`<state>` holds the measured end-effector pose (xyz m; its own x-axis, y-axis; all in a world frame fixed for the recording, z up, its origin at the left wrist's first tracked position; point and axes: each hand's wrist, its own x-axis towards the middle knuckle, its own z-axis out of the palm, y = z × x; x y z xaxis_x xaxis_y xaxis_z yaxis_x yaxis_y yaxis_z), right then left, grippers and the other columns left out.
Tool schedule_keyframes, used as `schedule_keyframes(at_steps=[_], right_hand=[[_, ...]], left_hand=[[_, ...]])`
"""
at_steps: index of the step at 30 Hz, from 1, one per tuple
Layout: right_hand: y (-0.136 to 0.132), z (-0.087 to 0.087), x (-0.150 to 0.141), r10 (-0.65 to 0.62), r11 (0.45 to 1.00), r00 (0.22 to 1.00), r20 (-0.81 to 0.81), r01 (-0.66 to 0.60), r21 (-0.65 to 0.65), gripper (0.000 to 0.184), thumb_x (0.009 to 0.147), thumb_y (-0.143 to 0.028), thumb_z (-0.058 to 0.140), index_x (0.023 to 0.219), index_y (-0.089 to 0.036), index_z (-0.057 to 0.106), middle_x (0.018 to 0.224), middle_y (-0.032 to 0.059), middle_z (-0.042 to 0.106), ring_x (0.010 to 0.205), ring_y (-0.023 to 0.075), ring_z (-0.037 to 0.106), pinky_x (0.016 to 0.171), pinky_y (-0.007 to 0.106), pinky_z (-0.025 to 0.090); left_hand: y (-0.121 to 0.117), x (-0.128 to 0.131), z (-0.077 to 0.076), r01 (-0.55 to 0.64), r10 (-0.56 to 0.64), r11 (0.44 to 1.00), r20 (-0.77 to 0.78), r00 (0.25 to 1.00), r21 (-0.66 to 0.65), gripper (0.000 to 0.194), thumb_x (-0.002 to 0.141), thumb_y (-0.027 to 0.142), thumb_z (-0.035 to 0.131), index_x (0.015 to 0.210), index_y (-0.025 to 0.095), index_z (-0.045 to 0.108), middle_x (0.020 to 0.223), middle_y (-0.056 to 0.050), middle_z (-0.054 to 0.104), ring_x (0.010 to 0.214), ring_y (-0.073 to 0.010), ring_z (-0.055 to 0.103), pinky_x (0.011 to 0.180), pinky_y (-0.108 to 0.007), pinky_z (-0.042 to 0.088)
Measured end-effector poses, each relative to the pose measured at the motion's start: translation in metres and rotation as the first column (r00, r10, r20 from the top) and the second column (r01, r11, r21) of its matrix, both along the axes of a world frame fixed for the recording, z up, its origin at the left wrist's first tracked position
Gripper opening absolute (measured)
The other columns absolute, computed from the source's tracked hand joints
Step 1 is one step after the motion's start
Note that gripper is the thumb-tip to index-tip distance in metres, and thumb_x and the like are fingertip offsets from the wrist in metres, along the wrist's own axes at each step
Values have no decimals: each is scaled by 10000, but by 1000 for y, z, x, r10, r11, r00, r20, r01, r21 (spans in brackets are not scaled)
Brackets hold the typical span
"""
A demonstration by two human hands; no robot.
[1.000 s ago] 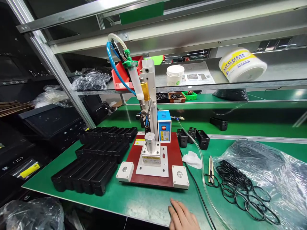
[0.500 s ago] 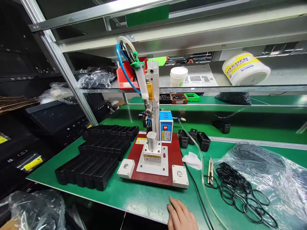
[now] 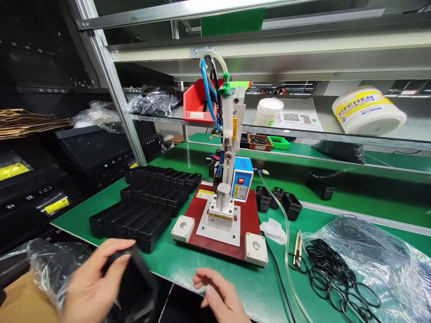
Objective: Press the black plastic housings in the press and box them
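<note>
At the lower left, my left hand [image 3: 97, 278] grips a black rectangular plastic housing [image 3: 138, 287] between thumb and fingers. The housing is tilted and slightly blurred, in front of the bench edge. My right hand [image 3: 220, 291] is near the front edge, fingers curled loosely and apart, with nothing in it. Past my hands stands a dispensing press [image 3: 224, 197] with a syringe [image 3: 228, 112], on a dark red base with two white button boxes [image 3: 182, 228]. Rows of similar black housings [image 3: 134, 220] lie on the bench left of the press.
Black rubber rings [image 3: 332, 260] lie at right beside a clear plastic bag [image 3: 380, 251], with tweezers [image 3: 297, 246] nearby. A clear hose [image 3: 288, 242] and white tissue [image 3: 274, 231] lie right of the press. A cardboard box [image 3: 28, 296] stands lower left. A shelf [image 3: 303, 134] spans the back.
My left hand has come into view at lower left with a black housing. My right hand has moved left and lifted from the bench top. The view has shifted a little.
</note>
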<state>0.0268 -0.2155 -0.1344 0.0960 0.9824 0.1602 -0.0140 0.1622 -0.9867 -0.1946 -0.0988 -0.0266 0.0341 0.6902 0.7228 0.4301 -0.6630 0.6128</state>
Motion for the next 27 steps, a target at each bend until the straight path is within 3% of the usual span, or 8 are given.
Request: schedule_keyframes(at_steps=[3, 5, 8, 10, 13, 18, 20, 27], right_hand=[[7, 40, -11, 244, 966, 918, -312, -260, -11, 650, 820, -693, 504, 1266, -222, 538, 995, 92, 655, 876, 200, 645, 690, 313, 529], [6, 59, -10, 207, 970, 888, -412, -242, -34, 590, 831, -681, 500, 1152, -197, 606, 799, 47, 645, 681, 157, 627, 629, 284, 502], [0, 72, 0, 14, 992, 893, -449, -71, -109, 511, 864, -638, 483, 1022, -179, 643, 687, 26, 609, 567, 135, 569, 524, 245, 443], [-4, 74, 11, -148, 985, 905, -400, 97, -144, 462, 873, -602, 497, 1017, -188, 640, 697, 23, 612, 570, 133, 556, 521, 244, 441], [-6, 74, 28, -325, 945, 926, -191, 324, -39, 365, 875, -529, 542, 1009, -207, 650, 809, 41, 646, 710, 164, 602, 637, 271, 497], [-5, 80, 45, -515, 829, 852, 97, 465, 312, 246, 824, -359, 667, 1052, -273, 634, 1065, 36, 632, 1019, 187, 592, 870, 285, 499], [-3, 84, 49, -513, 809, 852, 104, 438, 393, 319, 791, -314, 710, 1091, -294, 601, 1081, 31, 624, 1040, 188, 590, 889, 294, 502], [6, 91, 56, -487, 807, 868, 101, 402, 432, 406, 809, -340, 693, 1181, -303, 536, 1156, 44, 597, 1092, 201, 575, 922, 332, 501]], left_hand=[[-6, 49, -14, 233, -238, 970, 81, 968, 71, 111, 877, 276, 557, 953, 245, 632, 869, -6, 647, 769, -140, 627, 709, -236, 521], [-12, 78, -20, 358, -369, 929, 155, 917, 92, 131, 897, 227, 520, 998, 239, 603, 872, -15, 632, 797, -139, 619, 729, -236, 518], [-15, 104, -19, 500, -495, 866, 177, 851, 18, 174, 917, 241, 500, 1071, 246, 582, 916, -28, 635, 861, -149, 617, 784, -250, 517], [-14, 112, -17, 586, -559, 801, 199, 805, -123, 223, 935, 273, 477, 1143, 255, 556, 1018, -47, 635, 939, -161, 615, 820, -260, 516], [-11, 115, -13, 704, -631, 639, 311, 710, -310, 302, 964, 347, 411, 1244, 267, 491, 1214, -74, 581, 1049, -179, 594, 837, -272, 523], [-5, 111, -7, 847, -738, 440, 418, 530, -298, 455, 901, 505, 494, 1275, 248, 472, 1258, -86, 555, 1086, -209, 576, 920, -305, 497], [-3, 111, -5, 854, -751, 432, 407, 519, -291, 443, 861, 481, 579, 1229, 246, 504, 1191, -73, 580, 1032, -195, 592, 908, -292, 497], [-3, 121, -3, 807, -759, 569, 277, 589, -157, 335, 870, 404, 595, 1153, 229, 557, 1127, -78, 546, 1081, -203, 542, 932, -301, 468]])
